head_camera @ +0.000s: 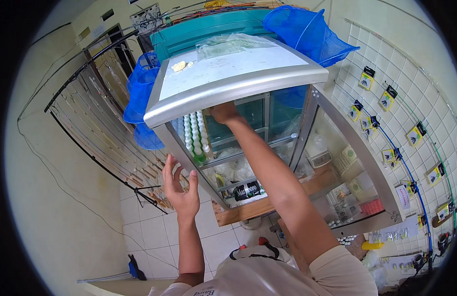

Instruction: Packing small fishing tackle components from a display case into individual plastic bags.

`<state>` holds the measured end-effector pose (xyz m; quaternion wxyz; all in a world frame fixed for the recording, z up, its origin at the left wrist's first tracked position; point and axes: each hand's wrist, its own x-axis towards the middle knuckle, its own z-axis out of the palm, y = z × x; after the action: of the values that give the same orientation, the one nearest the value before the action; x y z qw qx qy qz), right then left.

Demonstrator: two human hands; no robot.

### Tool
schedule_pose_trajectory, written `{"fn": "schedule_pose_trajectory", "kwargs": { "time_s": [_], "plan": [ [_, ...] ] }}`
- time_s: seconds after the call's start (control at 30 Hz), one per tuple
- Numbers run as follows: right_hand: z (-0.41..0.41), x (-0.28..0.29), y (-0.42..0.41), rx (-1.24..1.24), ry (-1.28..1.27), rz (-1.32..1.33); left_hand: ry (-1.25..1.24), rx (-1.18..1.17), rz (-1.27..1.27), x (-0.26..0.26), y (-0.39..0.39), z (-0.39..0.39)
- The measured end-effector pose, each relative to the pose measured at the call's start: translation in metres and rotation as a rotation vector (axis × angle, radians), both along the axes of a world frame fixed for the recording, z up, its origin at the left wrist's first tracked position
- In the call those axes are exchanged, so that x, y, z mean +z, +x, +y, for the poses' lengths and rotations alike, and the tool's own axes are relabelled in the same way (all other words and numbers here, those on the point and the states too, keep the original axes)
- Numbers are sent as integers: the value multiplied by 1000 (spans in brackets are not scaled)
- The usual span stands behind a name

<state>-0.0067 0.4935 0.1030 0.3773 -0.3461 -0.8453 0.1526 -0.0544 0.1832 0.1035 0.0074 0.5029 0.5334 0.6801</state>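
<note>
My right hand (pixel 224 112) reaches through the open front of an aluminium-framed glass display cabinet (pixel 236 88). It is at the upper shelf, beside rows of small bottles with white caps (pixel 195 127), some of them with green contents. The cabinet's top edge hides part of its fingers, so I cannot tell whether it holds anything. My left hand (pixel 181 190) is raised by the cabinet's left post (pixel 193 168), fingers apart and nothing in them. On the lower level lie clear plastic bags (pixel 236 168) and a dark printed pack (pixel 247 191).
A glass door (pixel 356 159) stands swung out on the right. Blue mesh nets (pixel 306 35) hang at both sides. Fishing rods on a black rack (pixel 75 138) stand left. Small packets hang on a white wire grid (pixel 406 92). A plastic bag (pixel 236 46) lies on the cabinet top.
</note>
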Motion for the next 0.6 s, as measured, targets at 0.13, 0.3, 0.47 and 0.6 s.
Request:
{"fn": "schedule_pose_trajectory", "kwargs": {
  "time_s": [0.13,0.3,0.47,0.6],
  "plan": [
    [-6,3,-7,42,39,-5,-6,6,0,-1,-6,-4],
    [14,-5,2,25,109,37,9,-28,-2,-1,0,3],
    [-14,14,-1,80,93,-16,0,3,-5,-2,-10,-5],
    [-6,18,5,71,52,-69,6,-3,-8,-1,-9,-5]
  ]
}}
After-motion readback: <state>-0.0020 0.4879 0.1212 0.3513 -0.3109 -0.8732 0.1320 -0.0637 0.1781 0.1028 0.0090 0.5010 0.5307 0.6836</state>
